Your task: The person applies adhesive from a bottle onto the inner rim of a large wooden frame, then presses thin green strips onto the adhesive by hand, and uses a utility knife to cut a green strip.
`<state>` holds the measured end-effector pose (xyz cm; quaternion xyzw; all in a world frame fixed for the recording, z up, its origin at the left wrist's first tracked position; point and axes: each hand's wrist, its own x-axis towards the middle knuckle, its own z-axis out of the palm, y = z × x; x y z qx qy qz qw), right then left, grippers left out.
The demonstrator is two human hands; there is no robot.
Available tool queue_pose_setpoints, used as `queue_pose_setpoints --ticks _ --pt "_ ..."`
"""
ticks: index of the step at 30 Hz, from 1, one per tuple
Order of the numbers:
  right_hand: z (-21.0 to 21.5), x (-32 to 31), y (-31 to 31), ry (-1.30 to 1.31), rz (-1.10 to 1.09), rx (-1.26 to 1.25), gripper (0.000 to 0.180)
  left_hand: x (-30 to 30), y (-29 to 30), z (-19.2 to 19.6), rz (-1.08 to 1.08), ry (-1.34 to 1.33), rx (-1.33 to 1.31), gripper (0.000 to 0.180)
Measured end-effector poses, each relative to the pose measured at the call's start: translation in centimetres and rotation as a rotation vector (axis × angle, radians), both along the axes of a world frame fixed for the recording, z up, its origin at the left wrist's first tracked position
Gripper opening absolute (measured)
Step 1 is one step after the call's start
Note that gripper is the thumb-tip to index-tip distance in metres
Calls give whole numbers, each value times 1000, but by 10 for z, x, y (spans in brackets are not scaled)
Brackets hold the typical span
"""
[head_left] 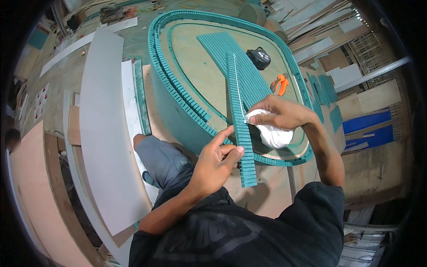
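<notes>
As the head view shows, the left hand (pixel 215 162) is partly closed on the near part of a slotted teal strip (pixel 239 120), its thumb pressing on the top face and its index finger reaching along the left edge; the other fingers are curled and partly hidden. The right hand (pixel 284 110) is closed around the gathered neck of a soft white bag (pixel 276 135), thumb and fingers squeezed together right beside the strip, while the bag's full body bulges below them. A thin white line (pixel 237 84) runs lengthwise along the strip's far half.

The strip slants in front of the person, its near end past the rim of a large rounded teal form (pixel 191 58) and its far part over a stack of similar strips (pixel 255 78); whether it touches the stack, I cannot tell. On the form's top, a black rounded device (pixel 258 58) sits just beside the stack, and a tool with orange handles (pixel 279 84) lies near the right hand. To the left stands a long pale panel (pixel 102 129); blue sheets (pixel 369 129) lie well apart on the right.
</notes>
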<state>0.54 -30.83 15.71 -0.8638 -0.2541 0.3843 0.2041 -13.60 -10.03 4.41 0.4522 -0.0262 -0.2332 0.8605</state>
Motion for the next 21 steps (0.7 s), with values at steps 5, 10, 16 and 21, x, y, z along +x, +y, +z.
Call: queue_pose_setpoints --ticks 5,10,16,21 --pt "12 -24 1 25 47 73 39 -1 -1 2 18 -7 37 65" --pt "21 -48 2 33 52 56 32 -1 -3 4 16 -13 49 66" --pt "36 -79 3 69 60 -3 36 0 -7 -1 32 -36 20 66" --pt "42 -108 2 31 76 -52 33 0 -11 1 82 -34 22 65"
